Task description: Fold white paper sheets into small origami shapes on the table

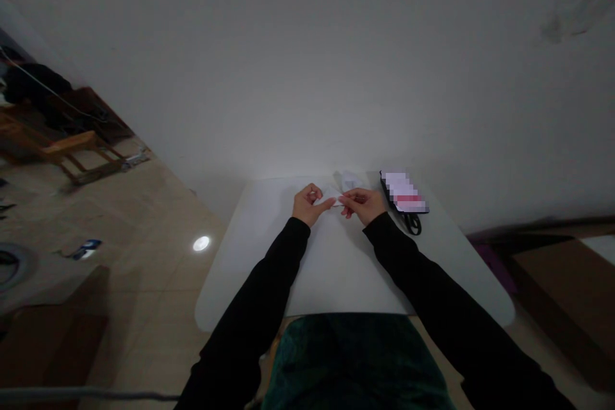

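Observation:
Above the white table (336, 269), my left hand (310, 205) and my right hand (364, 204) meet near the far edge. Between their fingertips is a small white piece of paper (337, 201), pinched from both sides. My left thumb stretches toward it while the other left fingers are curled. The right thumb and fingers press on its other end. Its exact shape is too small to make out. Just behind the right hand lies a pale crumpled piece (350, 179), partly hidden, its material unclear.
A phone (405, 193) with a blurred screen and a black cord (412, 223) lies right of my right hand. The grey wall (307, 64) rises directly behind the table. Brown boxes (567, 282) stand at the right; a wooden stool (72, 144) stands far left.

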A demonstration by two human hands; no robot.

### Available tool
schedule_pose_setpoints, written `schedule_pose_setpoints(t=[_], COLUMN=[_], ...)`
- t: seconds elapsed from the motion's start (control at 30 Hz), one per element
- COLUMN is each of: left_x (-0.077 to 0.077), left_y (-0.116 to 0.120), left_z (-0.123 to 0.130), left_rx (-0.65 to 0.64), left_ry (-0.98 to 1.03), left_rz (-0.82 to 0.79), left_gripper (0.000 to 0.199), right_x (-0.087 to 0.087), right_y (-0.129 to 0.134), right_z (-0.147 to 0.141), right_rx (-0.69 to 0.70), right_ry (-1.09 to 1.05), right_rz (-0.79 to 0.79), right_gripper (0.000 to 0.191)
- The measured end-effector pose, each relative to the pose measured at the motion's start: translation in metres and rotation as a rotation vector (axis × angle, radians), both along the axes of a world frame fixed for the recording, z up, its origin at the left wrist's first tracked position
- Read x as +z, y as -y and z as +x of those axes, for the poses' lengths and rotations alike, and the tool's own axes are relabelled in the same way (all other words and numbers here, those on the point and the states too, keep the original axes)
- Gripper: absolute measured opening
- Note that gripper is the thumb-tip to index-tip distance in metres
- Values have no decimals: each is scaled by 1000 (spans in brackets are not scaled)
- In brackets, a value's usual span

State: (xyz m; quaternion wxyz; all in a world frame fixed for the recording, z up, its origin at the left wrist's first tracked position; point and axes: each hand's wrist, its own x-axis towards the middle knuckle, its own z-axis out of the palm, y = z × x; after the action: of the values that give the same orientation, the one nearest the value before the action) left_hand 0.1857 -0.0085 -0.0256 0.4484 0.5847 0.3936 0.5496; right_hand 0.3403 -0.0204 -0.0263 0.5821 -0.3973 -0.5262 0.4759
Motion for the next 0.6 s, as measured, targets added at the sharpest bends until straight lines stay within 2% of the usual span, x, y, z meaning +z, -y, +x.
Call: schedule_pose_setpoints(t=[0.13,0.33,0.47,0.6], left_x=[1,0,1,4], left_y=[1,2,2,3], left_z=[1,0,2,5], left_rx=[-93,-113,-137,-219], left_ry=[50,45,37,105], left_rz=[-45,-38,-49,-79], left_gripper=[52,52,52,54], right_x=[1,-3,-5,-6], right_y=[1,2,0,-1], right_z=[0,-1,-1,1], right_rx=[-118,-85,-197,-266], right_ry=[69,133,160,183], right_rz=[-7,-2,67,110], right_gripper=[33,30,26,24])
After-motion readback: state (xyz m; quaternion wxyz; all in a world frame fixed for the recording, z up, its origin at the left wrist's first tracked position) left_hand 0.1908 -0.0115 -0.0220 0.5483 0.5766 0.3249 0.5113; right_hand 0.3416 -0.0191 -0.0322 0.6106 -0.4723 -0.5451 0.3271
